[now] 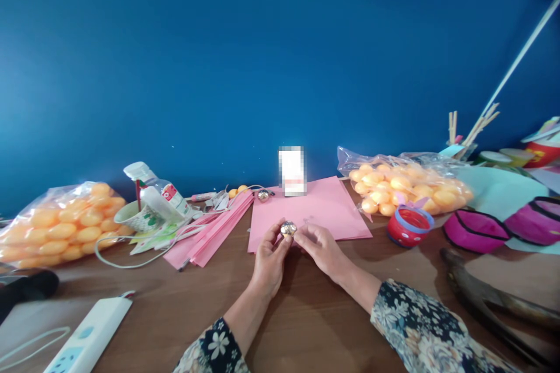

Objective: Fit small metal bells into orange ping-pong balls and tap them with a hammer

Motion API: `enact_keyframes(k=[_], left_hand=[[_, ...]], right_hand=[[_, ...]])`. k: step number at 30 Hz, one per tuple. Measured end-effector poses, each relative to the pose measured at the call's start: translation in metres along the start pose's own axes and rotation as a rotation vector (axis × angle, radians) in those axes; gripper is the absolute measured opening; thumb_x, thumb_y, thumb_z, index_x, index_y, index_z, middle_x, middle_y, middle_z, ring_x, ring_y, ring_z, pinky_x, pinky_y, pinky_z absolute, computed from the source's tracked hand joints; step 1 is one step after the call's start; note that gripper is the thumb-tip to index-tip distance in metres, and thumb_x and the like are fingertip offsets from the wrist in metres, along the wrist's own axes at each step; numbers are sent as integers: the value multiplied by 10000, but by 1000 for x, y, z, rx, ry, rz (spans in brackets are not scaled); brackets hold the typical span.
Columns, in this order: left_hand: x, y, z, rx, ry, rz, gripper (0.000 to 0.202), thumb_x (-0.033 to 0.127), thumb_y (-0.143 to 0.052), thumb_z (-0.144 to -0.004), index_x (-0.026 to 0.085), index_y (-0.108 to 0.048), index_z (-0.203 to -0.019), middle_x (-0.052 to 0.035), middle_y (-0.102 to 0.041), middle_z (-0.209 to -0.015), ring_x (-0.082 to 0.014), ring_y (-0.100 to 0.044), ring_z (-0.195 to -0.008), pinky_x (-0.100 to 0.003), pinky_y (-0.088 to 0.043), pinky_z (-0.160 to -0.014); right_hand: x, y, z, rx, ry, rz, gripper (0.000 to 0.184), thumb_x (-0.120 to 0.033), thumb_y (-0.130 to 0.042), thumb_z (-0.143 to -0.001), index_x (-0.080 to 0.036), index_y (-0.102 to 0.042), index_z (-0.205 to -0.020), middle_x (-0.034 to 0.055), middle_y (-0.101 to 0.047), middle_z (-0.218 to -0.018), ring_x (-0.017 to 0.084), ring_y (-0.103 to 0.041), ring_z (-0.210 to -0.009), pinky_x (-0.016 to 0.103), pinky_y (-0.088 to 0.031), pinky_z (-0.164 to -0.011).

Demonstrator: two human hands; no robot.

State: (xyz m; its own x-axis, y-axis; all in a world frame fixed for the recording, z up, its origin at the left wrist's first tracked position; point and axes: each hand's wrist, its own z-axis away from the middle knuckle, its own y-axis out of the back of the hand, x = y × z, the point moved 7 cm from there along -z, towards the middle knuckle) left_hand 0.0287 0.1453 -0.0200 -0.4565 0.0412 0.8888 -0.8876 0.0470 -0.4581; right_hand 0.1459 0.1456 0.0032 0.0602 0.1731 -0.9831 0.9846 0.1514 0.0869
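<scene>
A small shiny metallic ball (288,229), silver-gold in its reflections, is pinched between the fingertips of my left hand (271,256). Beside it, my right hand (321,247) has its thumb and fingers drawn together close to the ball's right side; whether they hold anything small is hidden. Both hands are over the near edge of a stack of pink paper (301,210) on the brown table. At the paper's far left corner lies another shiny round metallic piece (263,194).
Bags of orange balls stand left (65,227) and right (394,183). Pink paper strips (223,230), a white cable and a cup (135,218) with a bottle are at left. A red pot (409,226) and magenta pouches (475,230) sit right; a power strip (90,332) lies near left.
</scene>
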Motion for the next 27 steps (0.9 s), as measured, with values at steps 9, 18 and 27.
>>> enact_keyframes(k=[9, 18, 27], left_hand=[[0, 2, 0, 23, -26, -44, 515, 235, -668, -691, 199, -511, -1180, -91, -590, -1154, -227, -522, -1092, -387, -371, -967], [-2, 5, 0, 27, -44, -103, 522, 249, -650, -709, 206, -493, -1205, -96, -577, -1184, -244, -499, -1128, -390, -390, -957], [-2, 5, -2, 30, -56, -135, 516, 248, -642, -717, 207, -494, -1210, -86, -589, -1169, -229, -534, -1079, -397, -380, -965]], right_hand=[[2, -1, 1, 13, -59, -101, 263, -399, -556, -773, -140, -602, -754, 26, -623, -685, 143, -560, -650, 264, -450, -617], [4, 2, -1, 39, -66, -85, 286, -426, -583, -746, -142, -611, -735, 27, -629, -674, 145, -564, -642, 262, -451, -604], [5, 4, -1, 54, -30, -40, 306, -446, -568, -758, -144, -618, -758, 34, -654, -720, 159, -589, -690, 271, -457, -646]])
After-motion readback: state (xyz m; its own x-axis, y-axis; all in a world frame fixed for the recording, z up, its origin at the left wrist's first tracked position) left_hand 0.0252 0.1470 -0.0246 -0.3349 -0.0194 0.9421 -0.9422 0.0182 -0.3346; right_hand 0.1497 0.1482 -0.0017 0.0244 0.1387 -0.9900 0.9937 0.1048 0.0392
